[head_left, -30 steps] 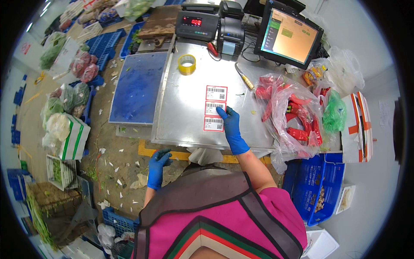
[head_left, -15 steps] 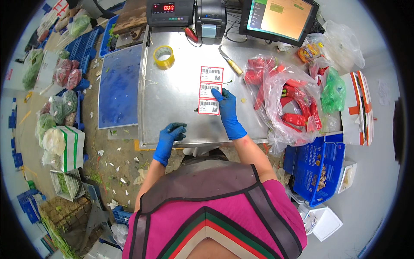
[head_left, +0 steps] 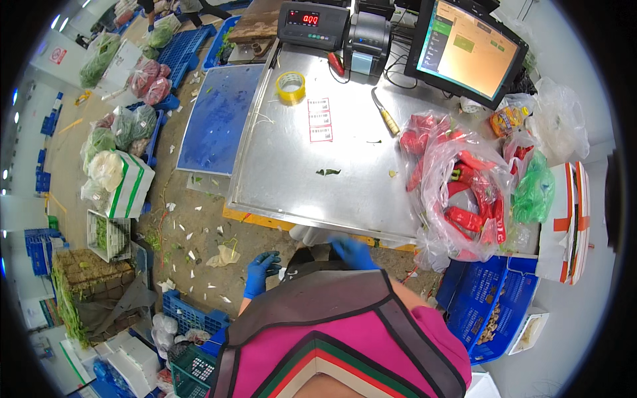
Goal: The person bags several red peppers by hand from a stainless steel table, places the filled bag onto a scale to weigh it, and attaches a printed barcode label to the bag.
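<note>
Your left hand [head_left: 263, 273], in a blue glove, is low in the middle of the frame, over the floor and below the table's near edge. Its fingers are loosely bent and slightly apart, pointing toward the right of the frame. Your right hand [head_left: 353, 253], also gloved in blue, is a little higher and to the right, close to that same edge. It is blurred, so you cannot tell whether its fingers are spread or pressed together, or whether it touches the table.

The three red-bordered labels [head_left: 320, 119] lie flat in a column on the metal table [head_left: 292, 192], in the upper middle of the frame. They are well apart from both your hands: above and slightly left of your right hand, above and to the right of your left. A dark green leaf [head_left: 328, 172] lies on the metal between the labels and the near edge.

Just above and left of the labels is a roll of yellow tape [head_left: 290, 97]. To their right lies a knife [head_left: 389, 121], its handle slanting down toward the right. Beyond it, right of centre, a clear bag of red peppers [head_left: 464, 219] sits at the table's right side, near your right hand but apart from it. At the top of the frame are a scale [head_left: 312, 26], a printer [head_left: 367, 43] and a lit screen [head_left: 471, 43]. A blue board [head_left: 219, 119] lies along the table's left side.
</note>
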Demonstrator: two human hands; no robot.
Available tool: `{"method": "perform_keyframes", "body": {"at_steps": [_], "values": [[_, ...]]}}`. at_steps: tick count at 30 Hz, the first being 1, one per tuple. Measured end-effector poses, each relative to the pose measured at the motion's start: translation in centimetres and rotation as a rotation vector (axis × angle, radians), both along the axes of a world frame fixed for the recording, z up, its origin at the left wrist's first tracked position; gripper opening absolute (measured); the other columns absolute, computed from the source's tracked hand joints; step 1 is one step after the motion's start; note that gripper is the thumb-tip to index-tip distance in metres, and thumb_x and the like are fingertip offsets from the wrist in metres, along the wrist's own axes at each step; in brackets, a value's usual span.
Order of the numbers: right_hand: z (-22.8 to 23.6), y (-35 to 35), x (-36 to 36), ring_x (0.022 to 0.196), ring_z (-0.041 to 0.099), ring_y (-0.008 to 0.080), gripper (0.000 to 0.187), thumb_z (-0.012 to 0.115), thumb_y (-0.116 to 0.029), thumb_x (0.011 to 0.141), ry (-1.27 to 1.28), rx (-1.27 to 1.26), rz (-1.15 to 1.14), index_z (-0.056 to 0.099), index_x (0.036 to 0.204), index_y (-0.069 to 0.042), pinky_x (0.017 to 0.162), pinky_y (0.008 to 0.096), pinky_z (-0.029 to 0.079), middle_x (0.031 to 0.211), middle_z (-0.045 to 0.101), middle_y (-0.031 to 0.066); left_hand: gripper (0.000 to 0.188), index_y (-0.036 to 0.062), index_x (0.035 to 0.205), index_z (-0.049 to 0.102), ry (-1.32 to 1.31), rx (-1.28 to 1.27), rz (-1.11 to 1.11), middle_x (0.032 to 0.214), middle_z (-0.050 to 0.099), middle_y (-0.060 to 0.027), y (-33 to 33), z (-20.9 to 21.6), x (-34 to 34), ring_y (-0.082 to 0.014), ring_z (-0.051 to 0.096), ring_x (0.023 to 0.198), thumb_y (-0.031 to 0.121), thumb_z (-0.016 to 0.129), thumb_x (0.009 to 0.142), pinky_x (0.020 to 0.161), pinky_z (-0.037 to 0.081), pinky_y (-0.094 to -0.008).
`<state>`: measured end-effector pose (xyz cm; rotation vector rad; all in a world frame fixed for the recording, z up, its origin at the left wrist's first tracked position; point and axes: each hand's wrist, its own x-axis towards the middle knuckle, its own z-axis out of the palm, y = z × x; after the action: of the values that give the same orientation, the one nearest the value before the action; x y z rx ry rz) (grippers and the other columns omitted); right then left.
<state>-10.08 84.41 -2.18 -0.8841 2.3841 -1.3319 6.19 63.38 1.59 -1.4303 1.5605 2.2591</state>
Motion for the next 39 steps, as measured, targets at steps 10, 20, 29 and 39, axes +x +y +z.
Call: {"method": "perform_keyframes", "body": {"at_steps": [10,20,29,39], "values": [[-10.6,23.3,15.0,0.074,0.059,0.0279,0.029,0.053,-0.035,0.074,-0.472,0.666,-0.629,0.064,0.086,-0.01,0.064,0.0362,0.045,0.076,0.062,0.0125,0.025,0.0041,0.099,0.056,0.108,0.08,-0.419,0.079,0.06,-0.003,-0.2,-3.8,-2.3,-0.0093,0.055,0.064,0.021,0.053,0.08,0.059,0.043,-0.0213],[-13.2,26.4,25.0,0.076,0.059,0.0285,0.029,0.055,-0.031,0.073,-0.618,0.657,-0.71,0.062,0.089,-0.007,0.066,0.0368,0.045,0.079,0.061,0.0141,0.024,0.0025,0.094,0.057,0.099,0.048,-0.621,0.077,0.06,-0.0043,0.1,-5.6,0.4,-0.01,0.055,0.061,0.021,0.055,0.079,0.057,0.043,-0.0218],[-15.5,28.5,18.6,0.08,0.059,0.029,0.031,0.055,-0.029,0.072,-0.504,0.531,-0.621,0.061,0.092,-0.006,0.069,0.0367,0.045,0.083,0.061,0.0155,0.024,0.0055,0.095,0.057,0.088,-0.02,-0.453,0.08,0.061,-0.0034,0.5,-4.6,2.7,-0.0108,0.056,0.064,0.023,0.054,0.079,0.056,0.042,-0.0218],[-17.8,35.5,10.2,0.09,0.056,0.0307,0.032,0.053,-0.025,0.074,-0.374,0.596,-0.536,0.058,0.1,-0.006,0.078,0.0367,0.044,0.097,0.058,0.0163,0.025,0.0045,0.099,0.055,-0.019,0.005,-0.4,0.084,0.06,-0.0054,11.5,-2.1,-2.3,-0.0135,0.058,0.067,0.021,0.052,0.08,0.062,0.046,-0.0253]]}}
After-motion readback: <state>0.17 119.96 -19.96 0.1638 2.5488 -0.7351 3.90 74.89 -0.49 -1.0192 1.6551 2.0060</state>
